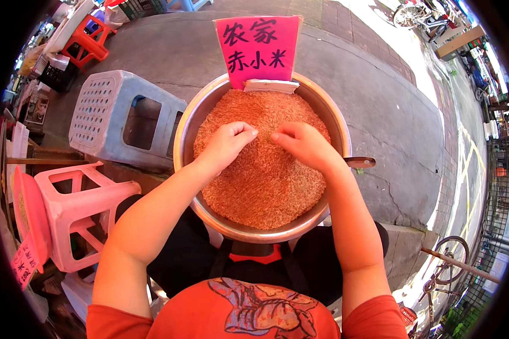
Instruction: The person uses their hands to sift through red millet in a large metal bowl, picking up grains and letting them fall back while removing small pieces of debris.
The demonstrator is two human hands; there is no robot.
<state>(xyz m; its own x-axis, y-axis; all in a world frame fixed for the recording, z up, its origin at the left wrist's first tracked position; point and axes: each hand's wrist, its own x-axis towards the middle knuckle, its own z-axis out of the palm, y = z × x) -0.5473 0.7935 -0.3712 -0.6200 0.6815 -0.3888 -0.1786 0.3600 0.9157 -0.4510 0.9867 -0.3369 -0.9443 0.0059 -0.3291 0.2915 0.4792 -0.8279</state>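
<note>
"Any tips?"

"My left hand (232, 140) and right hand (304, 142) are curled over the reddish grain (260, 195) in the metal bowl (260, 233); can't tell if they're pinching any. I'd work low, pick lightly."

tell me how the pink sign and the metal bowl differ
Colour: the pink sign is bright pink, while the metal bowl is silvery. Shape: the sign is a flat, four-sided sheet; the bowl is round and wider. State: the sign bears dark handwriting, whereas the bowl holds reddish grain. They share a spot: the sign stands at the bowl's far edge.
</note>
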